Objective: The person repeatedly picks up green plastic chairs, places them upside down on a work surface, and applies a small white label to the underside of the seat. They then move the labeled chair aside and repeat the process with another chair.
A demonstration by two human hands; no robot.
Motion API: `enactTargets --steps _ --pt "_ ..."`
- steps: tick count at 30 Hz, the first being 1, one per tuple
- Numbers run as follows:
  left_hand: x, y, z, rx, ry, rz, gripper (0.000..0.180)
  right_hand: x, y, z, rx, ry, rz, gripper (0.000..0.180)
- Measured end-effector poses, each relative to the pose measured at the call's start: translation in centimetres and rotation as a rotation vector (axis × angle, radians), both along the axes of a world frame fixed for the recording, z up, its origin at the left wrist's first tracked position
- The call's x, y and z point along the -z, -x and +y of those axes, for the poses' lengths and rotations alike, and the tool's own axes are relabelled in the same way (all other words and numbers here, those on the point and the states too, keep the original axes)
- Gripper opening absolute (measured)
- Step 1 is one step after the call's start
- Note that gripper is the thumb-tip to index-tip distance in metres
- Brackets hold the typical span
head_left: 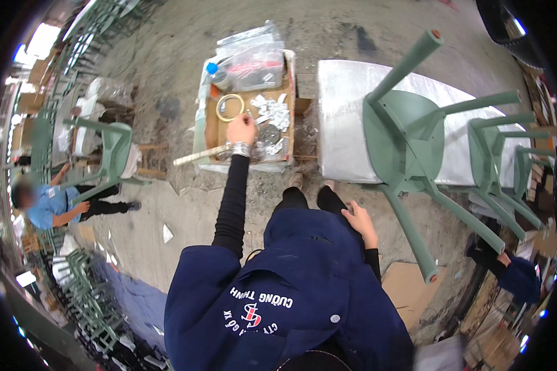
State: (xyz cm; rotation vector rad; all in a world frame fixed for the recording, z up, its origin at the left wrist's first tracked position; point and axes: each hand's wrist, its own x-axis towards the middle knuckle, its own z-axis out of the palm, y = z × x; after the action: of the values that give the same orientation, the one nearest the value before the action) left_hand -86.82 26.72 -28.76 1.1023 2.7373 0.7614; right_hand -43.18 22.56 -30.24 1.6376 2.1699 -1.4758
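My left hand [241, 128] is over a shallow cardboard box [292, 68], its fingers drawn together in a pinch; whatever they hold is too small to make out. Just beyond it lies a roll of pale yellow tape [230, 107]. Small white pieces [272, 112] are scattered to its right, with a heap of small grey metal parts [269, 133] closer in. A pale stick-like handle [199, 154] juts over the box's near left edge, its far end hidden by my wrist. My right hand [360, 224] rests by my right thigh, fingers apart, holding nothing.
Green chairs [408, 133] lie upside down on a silvery padded table [343, 123] at right, legs sticking out toward me. A blue-capped bottle [218, 75] and plastic bags [252, 67] sit in the box. At left, a person in blue [49, 207] works by another chair [114, 151].
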Motion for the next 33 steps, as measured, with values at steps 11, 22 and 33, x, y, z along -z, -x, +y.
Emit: enactTargets --steps 11,22,33 --pt "-2.6 -1.7 -1.3 0.263 0.030 -0.246 0.047 -2.7 2.8 5.2 -0.066 -0.328 -0.113 0.038" --pt "0.6 -2.8 1.6 0.305 -0.036 -0.033 0.062 -2.5 2.6 5.0 -0.109 -0.288 -0.078 0.035" --pt "-0.4 -6.8 0.2 0.470 0.264 -0.106 0.027 -0.5 -0.2 4.7 0.186 -0.526 0.014 0.030"
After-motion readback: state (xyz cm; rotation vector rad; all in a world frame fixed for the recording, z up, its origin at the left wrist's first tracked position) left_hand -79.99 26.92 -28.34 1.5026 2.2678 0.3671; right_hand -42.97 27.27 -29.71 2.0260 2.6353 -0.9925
